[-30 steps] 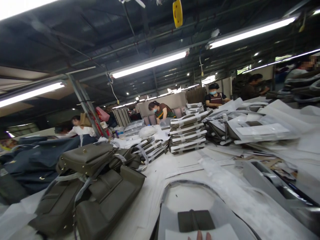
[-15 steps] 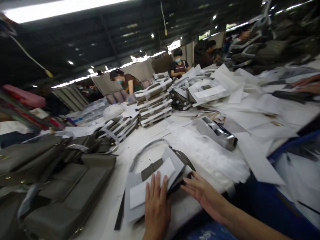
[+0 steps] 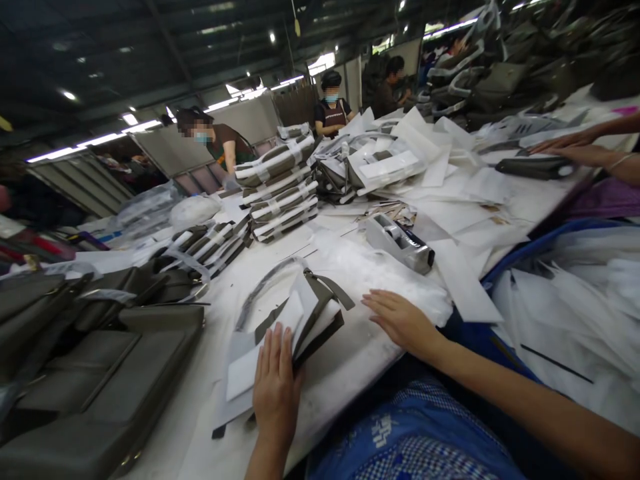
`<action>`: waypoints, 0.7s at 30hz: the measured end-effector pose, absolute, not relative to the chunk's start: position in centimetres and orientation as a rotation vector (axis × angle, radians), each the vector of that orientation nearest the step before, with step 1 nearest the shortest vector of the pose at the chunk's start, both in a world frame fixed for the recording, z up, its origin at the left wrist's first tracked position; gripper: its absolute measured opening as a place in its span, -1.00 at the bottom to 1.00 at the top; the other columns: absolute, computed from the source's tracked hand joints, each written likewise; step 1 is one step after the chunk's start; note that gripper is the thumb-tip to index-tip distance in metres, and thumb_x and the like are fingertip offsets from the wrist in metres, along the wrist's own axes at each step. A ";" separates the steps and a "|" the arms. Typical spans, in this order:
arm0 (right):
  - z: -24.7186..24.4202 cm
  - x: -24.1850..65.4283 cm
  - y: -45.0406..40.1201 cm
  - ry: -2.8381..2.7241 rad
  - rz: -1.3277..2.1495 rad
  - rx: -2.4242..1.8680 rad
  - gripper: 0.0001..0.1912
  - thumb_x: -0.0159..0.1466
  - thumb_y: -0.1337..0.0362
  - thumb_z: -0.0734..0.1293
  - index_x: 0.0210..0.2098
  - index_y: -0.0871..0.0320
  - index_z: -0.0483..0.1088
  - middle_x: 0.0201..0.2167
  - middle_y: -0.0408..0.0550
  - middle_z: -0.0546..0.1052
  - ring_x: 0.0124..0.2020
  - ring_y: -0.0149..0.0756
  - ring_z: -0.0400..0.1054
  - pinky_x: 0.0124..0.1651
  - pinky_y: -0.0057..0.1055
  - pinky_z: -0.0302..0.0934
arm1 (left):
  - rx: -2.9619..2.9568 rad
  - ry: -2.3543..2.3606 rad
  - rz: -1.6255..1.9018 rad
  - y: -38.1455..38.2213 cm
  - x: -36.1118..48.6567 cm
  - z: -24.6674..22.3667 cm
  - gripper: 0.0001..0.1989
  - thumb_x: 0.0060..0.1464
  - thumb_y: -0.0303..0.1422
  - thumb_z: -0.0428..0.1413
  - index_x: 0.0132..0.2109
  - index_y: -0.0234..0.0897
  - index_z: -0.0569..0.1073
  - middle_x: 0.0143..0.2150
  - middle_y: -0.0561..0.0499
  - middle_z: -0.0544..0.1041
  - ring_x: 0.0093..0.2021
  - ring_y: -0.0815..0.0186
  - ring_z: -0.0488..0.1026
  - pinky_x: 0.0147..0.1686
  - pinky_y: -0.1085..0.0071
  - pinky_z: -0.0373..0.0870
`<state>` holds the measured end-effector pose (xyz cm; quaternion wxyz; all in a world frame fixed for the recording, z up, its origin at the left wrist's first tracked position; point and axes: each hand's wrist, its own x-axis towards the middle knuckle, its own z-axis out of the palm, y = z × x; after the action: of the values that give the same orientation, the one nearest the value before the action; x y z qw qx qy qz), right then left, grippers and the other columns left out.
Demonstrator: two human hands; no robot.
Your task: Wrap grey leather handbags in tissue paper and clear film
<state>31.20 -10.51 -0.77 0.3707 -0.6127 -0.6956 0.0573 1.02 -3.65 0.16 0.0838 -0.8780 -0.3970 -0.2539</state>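
A grey-brown bag (image 3: 320, 300) lies in front of me with white foam and grey sheets over it, and its wrapped handle loops toward the far side. My left hand (image 3: 276, 377) rests on the white foam strip (image 3: 245, 375), fingers stretched out and lying flat. To the right of the bag, my right hand (image 3: 400, 320) is apart from it, with fingers extended over the table and nothing in them. A tape dispenser (image 3: 400, 243) stands beyond, beside thin white wrapping (image 3: 380, 277).
Grey-brown bags (image 3: 115, 373) pile up at left. Wrapped bags form a stack (image 3: 283, 187) ahead. White sheets (image 3: 463, 277) spread at right, above a blue-edged container (image 3: 575, 307) of white wrapping. A co-worker's hands (image 3: 575, 143) touch a dark item at far right.
My right hand has let go of the bag's right side and moved away from it. The bag's right end now shows open layers. The whole view has shifted to the right.
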 end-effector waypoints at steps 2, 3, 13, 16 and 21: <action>-2.2 33.5 -10.0 -1.926 -0.141 -1.678 -0.64 0.30 0.41 0.32 0.09 0.17 0.43 0.20 0.15 0.42 0.30 0.06 0.18 0.28 0.18 0.10 | -2.605 -1.202 -0.789 -3.5 1.1 0.6 -0.19 0.24 -0.51 0.03 0.46 -0.16 -0.23 0.41 -0.22 0.15 0.42 0.01 0.02 0.27 -0.08 0.23; -2.8 34.3 -9.6 -1.967 -0.211 -1.712 -0.67 0.29 0.41 0.33 0.05 0.17 0.45 0.17 0.15 0.45 0.30 0.08 0.19 0.27 0.20 0.11 | -2.599 -1.208 -0.795 -3.5 1.2 0.8 -0.19 0.24 -0.51 0.04 0.46 -0.17 -0.24 0.41 -0.23 0.15 0.42 0.01 0.02 0.27 -0.07 0.23; -1.2 31.4 -9.1 -2.012 0.185 -1.588 -0.81 0.38 0.32 0.27 -0.24 0.08 0.54 -0.18 -0.11 0.63 -0.08 -0.23 0.51 0.27 0.00 0.12 | -2.594 -1.234 -0.839 -3.4 1.3 0.9 -0.20 0.22 -0.53 0.04 0.46 -0.15 -0.19 0.40 -0.21 0.16 0.42 0.00 0.04 0.27 -0.08 0.24; -0.3 29.6 -9.4 -2.053 0.442 -1.561 -0.74 0.40 0.11 0.24 -0.17 0.04 0.55 -0.13 -0.08 0.63 -0.10 -0.23 0.51 0.24 -0.06 0.17 | -2.566 -1.214 -0.870 -3.3 1.2 0.6 -0.22 0.23 -0.49 0.06 0.45 -0.18 -0.15 0.40 -0.22 0.18 0.40 0.00 0.07 0.27 -0.05 0.25; -2.6 27.9 -6.8 -2.084 0.278 -1.670 -0.33 0.31 -0.03 0.30 0.26 0.28 0.28 0.24 0.28 0.34 0.29 0.11 0.17 0.34 0.11 -0.01 | -2.538 -1.186 -0.849 -3.1 1.3 0.1 -0.26 0.24 -0.46 0.04 0.45 -0.23 -0.12 0.39 -0.23 0.19 0.39 -0.03 0.10 0.24 -0.07 0.29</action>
<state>27.93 -6.75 -2.56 0.2264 -0.6058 -0.7560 0.1009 1.33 -3.15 0.08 0.1069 -0.8620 -0.4029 -0.2885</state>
